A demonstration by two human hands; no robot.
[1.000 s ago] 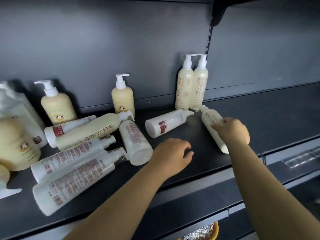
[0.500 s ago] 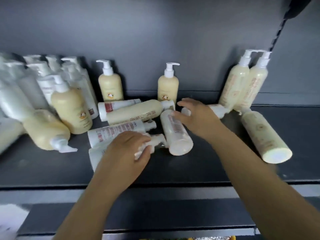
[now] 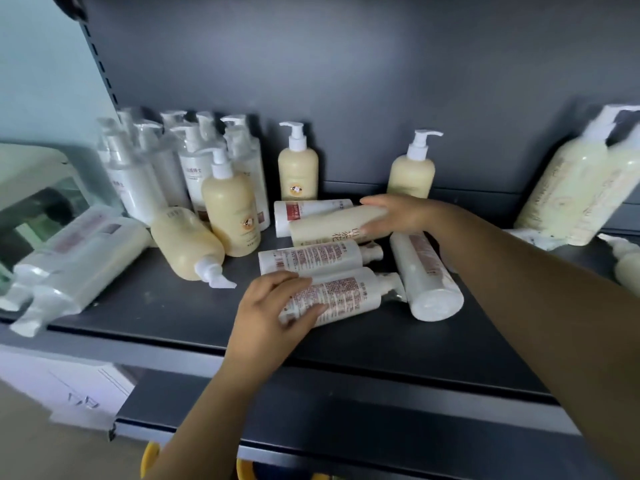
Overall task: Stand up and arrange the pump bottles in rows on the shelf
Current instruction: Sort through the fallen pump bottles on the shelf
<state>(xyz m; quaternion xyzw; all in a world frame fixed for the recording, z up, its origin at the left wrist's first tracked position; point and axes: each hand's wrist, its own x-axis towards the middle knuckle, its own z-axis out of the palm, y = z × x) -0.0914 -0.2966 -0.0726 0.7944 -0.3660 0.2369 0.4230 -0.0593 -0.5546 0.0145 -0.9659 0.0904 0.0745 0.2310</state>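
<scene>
Head view: dark shelf front edge nearest, left hand at the near middle, fingers and thumb curled round the base end of a lying white bottle with red print, pump pointing right. Just behind it a second lying white bottle, parallel, touching or nearly so. To the right a third white bottle lies angled, base toward the shelf front. Behind these, right hand grips the upper end of a lying cream bottle with dark characters, fingers wrapped over the top, thumb hidden. One more white bottle with red label lies behind that. Left of the pile a squat cream bottle lies on its side, pump toward the front; far left two clear-wrapped bottles lie at the shelf edge, blurred. Standing: cream pump bottle left of centre, a cluster of white pump bottles behind it in rows, two small cream pump bottles against the back wall, well apart. Far right a pair of tall cream bottles stands, looking tilted at the frame edge, blurred; another lies near them, cut off
</scene>
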